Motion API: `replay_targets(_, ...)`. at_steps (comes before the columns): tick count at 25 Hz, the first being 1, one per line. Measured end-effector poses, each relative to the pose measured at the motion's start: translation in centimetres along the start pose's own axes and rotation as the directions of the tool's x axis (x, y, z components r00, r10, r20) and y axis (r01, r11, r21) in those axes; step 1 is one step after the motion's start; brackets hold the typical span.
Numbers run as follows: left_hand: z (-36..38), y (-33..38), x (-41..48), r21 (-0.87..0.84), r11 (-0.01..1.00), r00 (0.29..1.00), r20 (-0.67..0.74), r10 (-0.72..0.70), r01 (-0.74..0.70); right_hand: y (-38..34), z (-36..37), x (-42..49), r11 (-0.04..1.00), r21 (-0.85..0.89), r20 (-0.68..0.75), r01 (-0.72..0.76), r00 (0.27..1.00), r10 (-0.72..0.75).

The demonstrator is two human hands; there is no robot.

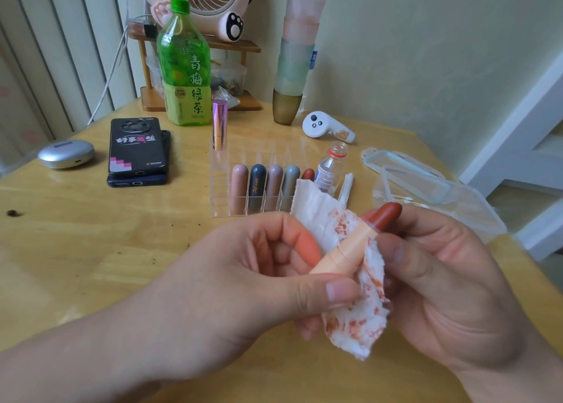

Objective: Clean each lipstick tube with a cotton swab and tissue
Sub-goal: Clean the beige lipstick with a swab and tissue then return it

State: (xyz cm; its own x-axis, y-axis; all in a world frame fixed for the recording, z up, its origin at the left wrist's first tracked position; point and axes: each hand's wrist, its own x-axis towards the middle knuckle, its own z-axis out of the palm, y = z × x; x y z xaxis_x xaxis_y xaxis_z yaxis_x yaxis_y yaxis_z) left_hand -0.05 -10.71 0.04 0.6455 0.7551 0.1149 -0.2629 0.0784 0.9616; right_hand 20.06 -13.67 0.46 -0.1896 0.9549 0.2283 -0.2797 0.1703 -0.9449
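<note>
At lower centre of the frame, the left hand pinched the lipstick tube by its base; the right hand, fingers curled, gripped the stained tissue round it, palms facing.

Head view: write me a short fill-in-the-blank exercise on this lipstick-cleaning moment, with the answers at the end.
1. The crumpled white tissue wrapped round the peach plastic lipstick tube carries ____ smears.
2. The tall metallic pink lipstick stands in the ____ row of the clear acrylic organiser.
3. The small clear plastic bottle beside the organiser lacks a ____.
Answers: red; back; cap.
</note>
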Motion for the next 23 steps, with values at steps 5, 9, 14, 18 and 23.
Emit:
replay_targets(5, 0.31, 0.21, -0.30, 0.123, 0.992, 0.998, -0.066, -0.014, 0.023, 0.11, 0.22, 0.13, 0.998, 0.046, 0.073, 0.033, 0.997, -0.036)
replay_targets(9, 0.31, 0.04, -0.36, 0.151, 0.988, 0.995, -0.102, -0.001, 0.016, 0.13, 0.42, 0.20, 0.999, -0.031, 0.097, 0.026, 0.995, -0.022)
replay_targets(14, 0.02, 0.01, -0.46, 0.152, 0.988, 1.000, -0.016, 0.005, -0.002, -0.03, 0.49, 0.05, 0.996, -0.083, 0.109, 0.019, 0.994, -0.010)
replay_targets(18, 0.12, 0.08, -0.31, 0.115, 0.991, 0.998, 0.009, 0.070, -0.070, 0.11, 0.56, -0.07, 0.994, -0.109, 0.057, -0.009, 0.998, 0.015)
replay_targets(23, -0.36, -0.41, -0.01, 0.223, 0.969, 0.985, -0.111, 0.131, -0.104, 0.48, 0.60, -0.06, 0.985, -0.161, 0.000, 0.066, 0.998, -0.067)
